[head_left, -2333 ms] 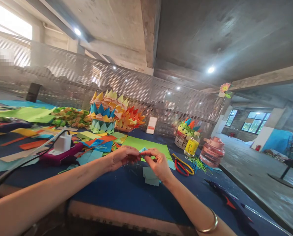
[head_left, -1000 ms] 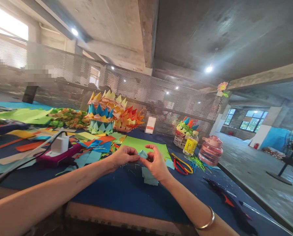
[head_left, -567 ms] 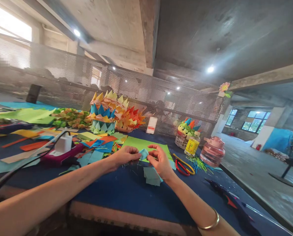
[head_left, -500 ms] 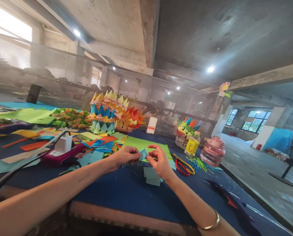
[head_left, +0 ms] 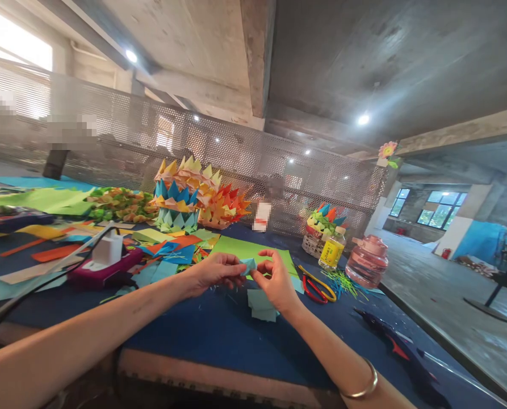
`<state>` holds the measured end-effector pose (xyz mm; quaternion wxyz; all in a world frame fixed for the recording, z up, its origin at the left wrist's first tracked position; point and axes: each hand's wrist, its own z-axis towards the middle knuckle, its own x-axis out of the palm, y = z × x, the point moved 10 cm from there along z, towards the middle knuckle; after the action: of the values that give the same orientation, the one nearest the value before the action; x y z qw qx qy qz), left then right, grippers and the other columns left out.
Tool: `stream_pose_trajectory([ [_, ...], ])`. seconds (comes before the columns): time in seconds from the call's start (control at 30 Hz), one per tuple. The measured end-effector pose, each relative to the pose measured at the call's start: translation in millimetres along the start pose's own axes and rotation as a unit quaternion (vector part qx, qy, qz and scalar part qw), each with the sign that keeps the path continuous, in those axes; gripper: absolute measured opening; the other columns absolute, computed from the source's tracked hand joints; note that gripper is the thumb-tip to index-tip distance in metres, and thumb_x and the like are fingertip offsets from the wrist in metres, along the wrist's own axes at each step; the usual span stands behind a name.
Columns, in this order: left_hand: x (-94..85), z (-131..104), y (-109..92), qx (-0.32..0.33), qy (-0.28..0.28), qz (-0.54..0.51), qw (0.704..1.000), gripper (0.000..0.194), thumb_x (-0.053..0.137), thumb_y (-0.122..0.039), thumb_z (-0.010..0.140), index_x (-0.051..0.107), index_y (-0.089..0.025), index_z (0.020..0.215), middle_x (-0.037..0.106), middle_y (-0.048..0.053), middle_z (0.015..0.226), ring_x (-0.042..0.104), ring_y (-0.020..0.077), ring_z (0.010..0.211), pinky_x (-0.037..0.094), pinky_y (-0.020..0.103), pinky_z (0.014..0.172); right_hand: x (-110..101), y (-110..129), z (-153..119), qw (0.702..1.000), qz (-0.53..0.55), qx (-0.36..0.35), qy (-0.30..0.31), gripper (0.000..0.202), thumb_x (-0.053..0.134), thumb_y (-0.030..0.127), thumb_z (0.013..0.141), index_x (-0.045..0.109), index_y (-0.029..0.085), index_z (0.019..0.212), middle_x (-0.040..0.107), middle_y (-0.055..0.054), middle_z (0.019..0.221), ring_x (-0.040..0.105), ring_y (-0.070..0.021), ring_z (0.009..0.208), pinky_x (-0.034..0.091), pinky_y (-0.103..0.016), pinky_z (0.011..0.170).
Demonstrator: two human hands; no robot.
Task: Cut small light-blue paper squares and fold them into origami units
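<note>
firstly, note the left hand (head_left: 225,270): thumb and fingers pinch the small blue paper (head_left: 248,265) at its left side. the right hand (head_left: 279,281) is curled, thumb tip at the paper's right edge, forefinger arched above; whether it grips or merely steadies, the view cannot tell. the paper sits between the two hands, partly folded, against the green sheet (head_left: 236,247) beyond.

the step in hand looks like folding. for a clean result, hold the left pinch firm, align the edges before pressing, then run the right thumb along the crease from the held side outward. avoid squeezing the point, which could crumple.

just nearer the body, loose blue slips (head_left: 262,305) lie on the table (head_left: 193,341). right of the sheet lie scissors (head_left: 319,287); farther out stand a bottle (head_left: 332,250) and a pink jug (head_left: 367,261).
</note>
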<state>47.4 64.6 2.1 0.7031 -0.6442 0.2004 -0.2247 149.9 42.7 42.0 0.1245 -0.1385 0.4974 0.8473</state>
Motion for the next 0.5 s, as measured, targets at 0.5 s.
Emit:
stream_pose_trajectory([
  [0.5, -4.5, -1, -7, 0.016, -0.035, 0.083, 0.996, 0.019, 0.064, -0.031, 0.063, 0.058, -0.013, 0.06, 0.056, -0.002, 0.053, 0.046, 0.0077, 0.048, 0.033, 0.02, 0.048, -2, 23, -4, 0.993, -0.093, -0.073, 0.002, 0.01, 0.051, 0.026, 0.078, 0.056, 0.019, 0.082, 0.058, -0.002, 0.079, 0.051, -0.0112, 0.065, 0.04, -0.021, 0.054],
])
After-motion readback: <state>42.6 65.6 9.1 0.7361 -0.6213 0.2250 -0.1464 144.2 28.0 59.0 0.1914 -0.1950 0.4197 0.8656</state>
